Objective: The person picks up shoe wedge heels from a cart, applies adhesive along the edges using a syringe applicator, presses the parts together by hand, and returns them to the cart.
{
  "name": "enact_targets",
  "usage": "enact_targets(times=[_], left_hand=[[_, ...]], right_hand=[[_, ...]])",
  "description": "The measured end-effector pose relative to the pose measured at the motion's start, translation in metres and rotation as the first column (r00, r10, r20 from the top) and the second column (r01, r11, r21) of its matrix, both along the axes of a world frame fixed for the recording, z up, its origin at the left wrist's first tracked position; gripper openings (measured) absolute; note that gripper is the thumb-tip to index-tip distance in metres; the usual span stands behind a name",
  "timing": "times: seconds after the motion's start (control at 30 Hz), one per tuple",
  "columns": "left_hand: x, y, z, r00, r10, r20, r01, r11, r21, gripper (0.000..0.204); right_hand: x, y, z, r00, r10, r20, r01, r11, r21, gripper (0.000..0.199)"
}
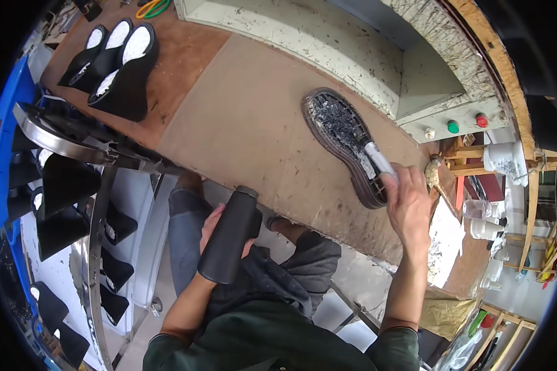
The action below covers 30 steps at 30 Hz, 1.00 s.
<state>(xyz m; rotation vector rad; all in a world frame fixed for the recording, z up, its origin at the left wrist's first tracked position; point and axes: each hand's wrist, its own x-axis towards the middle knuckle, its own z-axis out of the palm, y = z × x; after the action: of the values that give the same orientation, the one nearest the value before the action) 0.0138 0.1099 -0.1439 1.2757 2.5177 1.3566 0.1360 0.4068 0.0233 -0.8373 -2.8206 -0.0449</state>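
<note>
Two hands busy: your left hand [211, 224] is wrapped around a black matte boot upper [229, 238], fingers curled behind it, holding it below the near edge of the bench over your lap. Your right hand [408, 201] is closed on a white-handled brush [379, 161], fingers pinched tight on the handle, tip resting on the dark rubber shoe sole [343, 142]. That sole lies tread-side up on the brown worn bench top [247, 117], right of centre, heel end under your right hand. Far left on the bench: a row of black boot uppers with white lining [114, 62]. Left of you, a curved metal rack [74, 185] carries more black uppers. Right, past the sole: a panel with a green button [453, 127] and a red button [481, 120].
</note>
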Motion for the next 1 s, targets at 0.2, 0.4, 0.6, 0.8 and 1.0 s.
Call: enact_targets(times=[0.2,0.4,0.6,0.8,1.0], left_hand=[[0.0,-0.003,-0.031,0.997,0.034,0.07,-0.044,0.989,0.139,0.071],[-0.004,-0.008,-0.069,1.0,-0.025,0.01,0.02,0.942,0.335,0.08],[-0.005,-0.007,-0.066,0.991,-0.062,0.122,0.011,0.923,0.385,0.086],[-0.004,-0.003,-0.077,0.987,-0.096,0.127,0.029,0.895,0.445,0.086],[-0.001,-0.004,-0.071,0.968,-0.114,0.222,-0.003,0.884,0.467,0.082]], right_hand=[[0.004,0.023,-0.011,0.98,-0.141,-0.141,0.037,0.823,-0.566,0.041],[-0.005,0.012,-0.003,0.994,-0.087,-0.067,0.037,0.84,-0.542,0.039],[0.016,-0.016,0.011,0.974,-0.166,-0.154,0.086,0.9,-0.428,0.043],[0.004,-0.096,-0.042,0.881,-0.275,-0.385,-0.192,0.536,-0.822,0.047],[-0.03,-0.093,-0.056,0.891,0.106,-0.442,-0.416,0.578,-0.702,0.041]])
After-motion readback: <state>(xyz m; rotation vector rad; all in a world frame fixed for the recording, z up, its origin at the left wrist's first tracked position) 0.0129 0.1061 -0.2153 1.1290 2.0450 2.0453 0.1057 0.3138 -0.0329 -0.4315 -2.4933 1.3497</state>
